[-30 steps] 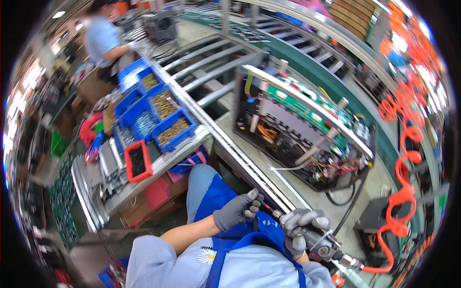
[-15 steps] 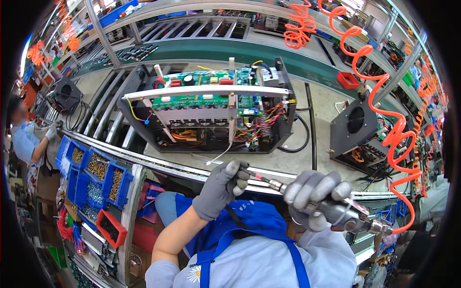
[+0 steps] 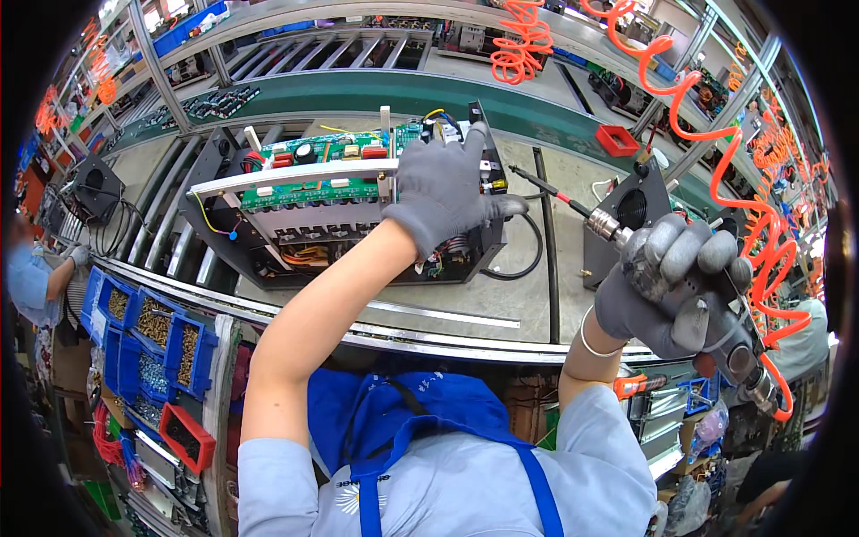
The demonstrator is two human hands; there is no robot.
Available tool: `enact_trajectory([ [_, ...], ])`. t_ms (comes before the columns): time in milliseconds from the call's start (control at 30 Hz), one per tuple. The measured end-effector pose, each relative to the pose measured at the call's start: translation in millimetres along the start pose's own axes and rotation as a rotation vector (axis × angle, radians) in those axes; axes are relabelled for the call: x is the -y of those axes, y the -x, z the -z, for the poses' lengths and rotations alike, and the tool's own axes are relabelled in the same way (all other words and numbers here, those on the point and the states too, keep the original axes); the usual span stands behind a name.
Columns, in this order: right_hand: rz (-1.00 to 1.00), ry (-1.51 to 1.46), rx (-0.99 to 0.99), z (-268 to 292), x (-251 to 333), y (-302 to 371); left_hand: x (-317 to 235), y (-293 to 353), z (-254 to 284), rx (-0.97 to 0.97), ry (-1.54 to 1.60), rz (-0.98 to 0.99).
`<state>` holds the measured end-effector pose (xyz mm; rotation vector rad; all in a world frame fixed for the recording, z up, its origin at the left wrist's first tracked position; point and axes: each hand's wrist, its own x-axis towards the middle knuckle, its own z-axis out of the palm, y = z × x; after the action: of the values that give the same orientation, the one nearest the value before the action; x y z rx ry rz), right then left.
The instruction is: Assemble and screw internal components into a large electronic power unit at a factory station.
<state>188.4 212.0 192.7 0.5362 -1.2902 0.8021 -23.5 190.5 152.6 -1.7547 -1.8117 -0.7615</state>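
Note:
My left hand (image 3: 443,192), in a grey glove, lies over the right end of an open electronics chassis (image 3: 474,259), its thumb and fingers spread. It covers part of the white top bar (image 3: 322,175) and the wiring below. Green circuit boards (image 3: 309,192) show to the left of it. My right hand (image 3: 676,277), also gloved, is wrapped round a pneumatic screwdriver (image 3: 729,340). The tool's long bit (image 3: 564,199) points up and left, its tip just right of the chassis and apart from it. Too small to tell is whether a screw sits on the tip.
An orange coiled air hose (image 3: 756,206) runs from the tool to overhead. A second black unit (image 3: 617,228) stands right. Blue bins (image 3: 125,345) of screws and a red bin (image 3: 201,443) are at lower left. Behind runs a green conveyor (image 3: 313,96); a co-worker (image 3: 36,273) stands far left.
My left hand has left the bit tip and moved up onto the chassis's right end. My right hand has carried the screwdriver right and up. The view has shifted slightly.

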Motion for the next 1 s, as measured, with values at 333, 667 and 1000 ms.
enact_trajectory([
  [333,-0.144,-0.032,0.232,6.8,-31.8,-32.6,10.9,-1.9,-11.2,0.186,0.080,0.049],
  [667,-0.437,0.052,0.173,10.4,-99.6,-57.9,15.2,-4.9,-20.2,0.186,0.064,0.024],
  [1000,-0.595,0.138,-0.096,-42.8,-85.6,-65.8,14.8,-3.5,-16.1,0.230,0.043,0.047],
])
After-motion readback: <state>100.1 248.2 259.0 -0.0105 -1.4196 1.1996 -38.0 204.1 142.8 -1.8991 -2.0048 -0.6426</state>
